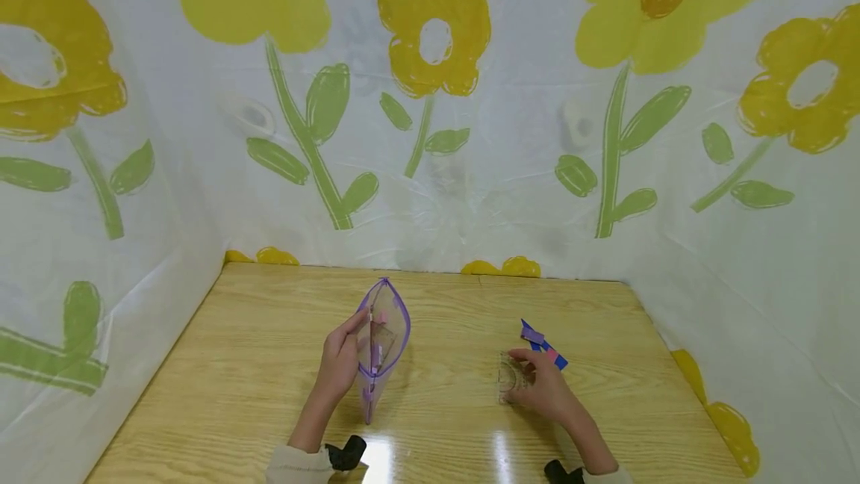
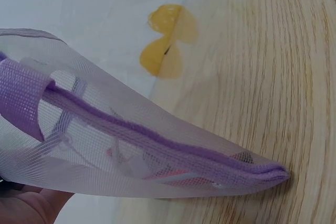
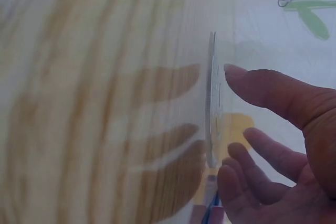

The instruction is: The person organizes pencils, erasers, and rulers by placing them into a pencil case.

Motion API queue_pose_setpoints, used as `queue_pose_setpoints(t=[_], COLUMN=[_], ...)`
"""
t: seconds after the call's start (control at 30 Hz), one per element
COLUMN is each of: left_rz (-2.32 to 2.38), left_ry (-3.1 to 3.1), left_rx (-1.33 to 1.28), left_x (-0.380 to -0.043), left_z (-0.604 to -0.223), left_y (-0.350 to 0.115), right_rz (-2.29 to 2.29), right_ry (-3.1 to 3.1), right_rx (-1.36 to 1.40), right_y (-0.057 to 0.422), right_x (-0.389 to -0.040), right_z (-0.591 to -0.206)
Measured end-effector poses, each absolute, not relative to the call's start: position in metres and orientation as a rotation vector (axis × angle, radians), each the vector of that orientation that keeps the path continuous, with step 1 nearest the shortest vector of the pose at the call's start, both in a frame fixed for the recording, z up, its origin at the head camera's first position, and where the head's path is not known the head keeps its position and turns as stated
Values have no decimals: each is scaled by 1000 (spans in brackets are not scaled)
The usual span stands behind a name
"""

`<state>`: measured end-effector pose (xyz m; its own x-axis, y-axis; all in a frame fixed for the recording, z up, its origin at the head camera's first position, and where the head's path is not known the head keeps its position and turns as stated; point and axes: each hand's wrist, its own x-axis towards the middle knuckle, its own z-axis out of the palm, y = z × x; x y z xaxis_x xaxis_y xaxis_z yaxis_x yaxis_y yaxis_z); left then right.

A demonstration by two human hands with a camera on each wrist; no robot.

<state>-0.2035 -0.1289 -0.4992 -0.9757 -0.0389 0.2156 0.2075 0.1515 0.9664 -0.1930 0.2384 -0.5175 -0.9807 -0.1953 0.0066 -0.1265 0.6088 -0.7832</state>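
Note:
My left hand (image 1: pixel 340 355) grips the side of a see-through mesh pouch (image 2: pixel 121 145) with purple trim, thumb along its edge. The pouch's mouth gapes in the head view, with a pinkish item, a clear piece and a white-and-purple piece showing inside. Over the wood to the right, my right hand (image 1: pixel 546 387) spans a clear protractor (image 1: pixel 505 379). In the right wrist view the protractor (image 3: pixel 212 103) appears edge-on close to the tabletop. A narrow gap shows between it and the thumb; the other fingers curve loosely near its lower end.
Just beyond the right hand lie a blue flat piece (image 1: pixel 561 362), a purple block (image 1: pixel 533 335) and a small pink block (image 1: pixel 552 355). The wooden table (image 1: pixel 235 364) is enclosed at the back and sides by a white flower-printed cloth (image 1: pixel 510 200).

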Motion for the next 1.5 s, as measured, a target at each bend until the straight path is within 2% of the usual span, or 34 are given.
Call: queue_pose_setpoints(t=[0.63,0.93,1.5], left_rz=[-1968,-1941,-2002], left_ry=[-2206,-2237,-2174], left_rx=[-172,-150,-196], left_x=[-207,-207,-207], left_z=[-498,-499,-501], left_y=[-131,-132,-131], right_rz=[-1232,-1315,-1192], right_ry=[2807,2730,2728], right_rx=[-132,-120,-152], right_y=[237,233,210], right_x=[-203,-202,-207], right_z=[-517,-514,-511])
